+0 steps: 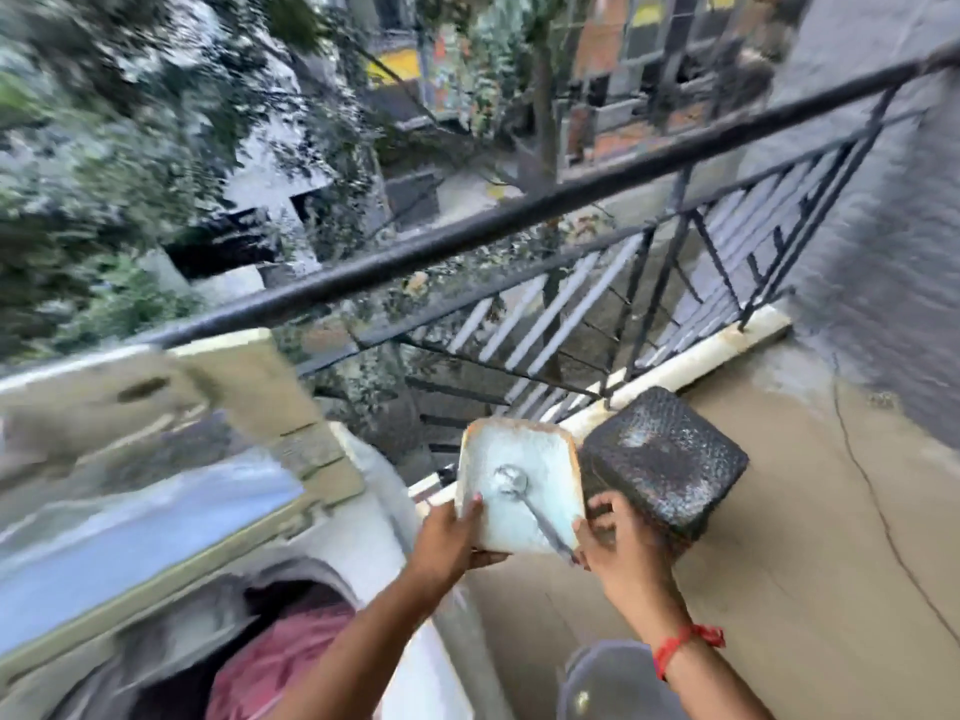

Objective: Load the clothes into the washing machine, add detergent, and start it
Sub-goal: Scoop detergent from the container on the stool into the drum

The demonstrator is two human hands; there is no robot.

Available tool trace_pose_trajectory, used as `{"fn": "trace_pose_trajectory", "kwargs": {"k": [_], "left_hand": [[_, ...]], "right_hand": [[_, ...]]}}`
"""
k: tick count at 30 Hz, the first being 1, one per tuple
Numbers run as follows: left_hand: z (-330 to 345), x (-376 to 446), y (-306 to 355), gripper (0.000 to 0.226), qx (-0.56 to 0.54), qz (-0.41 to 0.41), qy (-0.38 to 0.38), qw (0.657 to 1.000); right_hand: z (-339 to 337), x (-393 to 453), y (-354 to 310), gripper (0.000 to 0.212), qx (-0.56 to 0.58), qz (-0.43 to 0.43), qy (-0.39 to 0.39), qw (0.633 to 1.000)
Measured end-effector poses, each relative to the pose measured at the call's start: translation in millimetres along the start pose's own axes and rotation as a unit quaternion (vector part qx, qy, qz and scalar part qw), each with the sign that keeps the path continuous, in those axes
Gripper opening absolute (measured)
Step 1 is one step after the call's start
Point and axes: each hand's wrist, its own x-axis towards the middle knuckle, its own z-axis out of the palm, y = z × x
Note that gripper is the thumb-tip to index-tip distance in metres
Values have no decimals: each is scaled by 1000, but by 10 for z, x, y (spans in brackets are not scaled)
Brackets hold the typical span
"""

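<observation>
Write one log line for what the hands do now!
left hand: holds powder tub | right hand: grips spoon | washer: open, clothes inside

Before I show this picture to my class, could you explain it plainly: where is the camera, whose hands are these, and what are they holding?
There is one picture, from a camera worn on a person's head, looking down at their own bare hands on a balcony. The left hand holds a container of white powder, probably detergent, with a metal spoon lying in it. The right hand grips the spoon's handle. Below left is the open washing machine, with pink clothes inside. A dark lid sits beside the container. The black railing runs behind.
</observation>
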Motion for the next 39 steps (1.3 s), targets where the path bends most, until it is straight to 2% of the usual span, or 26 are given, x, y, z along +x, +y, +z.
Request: {"fn": "trace_pose_trajectory", "kwargs": {"k": [2,3,5,8,11,15,17,19,21,24,27,30,32,36,39], "left_hand": [[-397,-411,-55,33,-24,21,16,999],[-598,-617,-90,30,-40,26,30,998],[-1003,-966,-240,29,-67,33,65,995],[-1482,-1348,-471,41,-74,48,104,991],[-1886,-1674,-711,44,-97,56,166,980],[-2199,-1986,-946,42,-120,67,191,972],[-2304,-2083,-1028,41,-108,76,206,970],[-2405,-2175,-1088,39,-104,82,244,961],[-2520,-2240,-1163,40,-91,82,285,951],[-2705,-2264,-1314,50,-64,73,335,937],[-2821,-2316,-1343,45,-18,71,370,926],[-2858,-2452,-1259,41,9,99,373,923],[-2894,-2486,-1264,42,25,114,380,918],[-2962,-2442,-1339,56,26,114,403,908],[-2989,-2445,-1359,55,25,117,405,906]], "right_hand": [[149,-394,-474,27,-54,-109,68,990],[234,-600,-731,29,-64,-162,70,982],[462,-967,-1104,29,-81,-222,12,971],[840,-1308,-1378,36,-196,-288,-43,936],[1152,-1580,-1600,34,-289,-327,-93,895],[1528,-1831,-1830,31,-346,-357,-163,852],[1704,-1922,-1904,20,-352,-378,-167,840],[1894,-2033,-1946,7,-394,-400,-164,811],[2041,-2120,-1975,20,-423,-418,-154,789],[2118,-2084,-2085,28,-397,-472,-107,780],[2099,-1917,-2228,13,-330,-509,-98,789],[2063,-1808,-2336,17,-282,-532,-98,793],[2057,-1796,-2373,18,-281,-550,-87,781],[2089,-1918,-2265,35,-277,-579,-144,753],[2035,-2012,-2209,31,-269,-573,-160,757]]}}
